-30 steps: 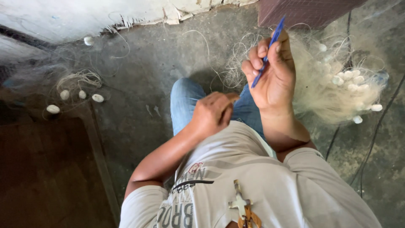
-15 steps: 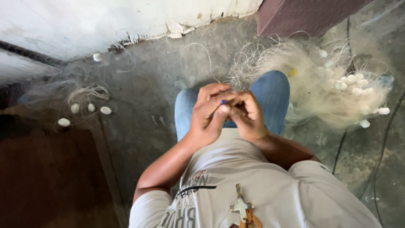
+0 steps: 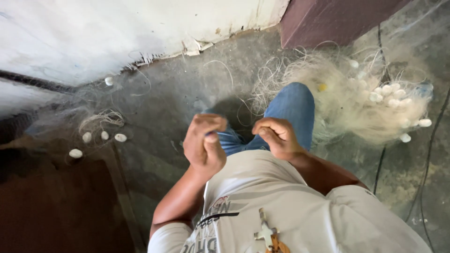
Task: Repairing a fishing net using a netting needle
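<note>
I sit on a concrete floor with my jeans-clad knee (image 3: 293,105) raised in front of me. My left hand (image 3: 204,145) is a closed fist over my lap, and a small dark blue tip of a netting needle (image 3: 209,134) shows at the thumb. My right hand (image 3: 277,137) is also closed, a hand's width to the right, just in front of the knee. I cannot make out anything in it. A pile of pale fishing net (image 3: 347,107) with white floats (image 3: 389,91) lies beyond the knee on the right.
More white floats (image 3: 103,136) and loose net line lie on the floor at the left. A white wall (image 3: 117,33) runs along the back, with a maroon block (image 3: 328,16) at the top right. Black cables (image 3: 380,168) cross the floor on the right. A dark brown surface (image 3: 56,206) fills the lower left.
My right hand came down from holding the blue needle high, met the left hand over my lap, and the two fists have now drawn apart. The needle tip now shows in the left hand.
</note>
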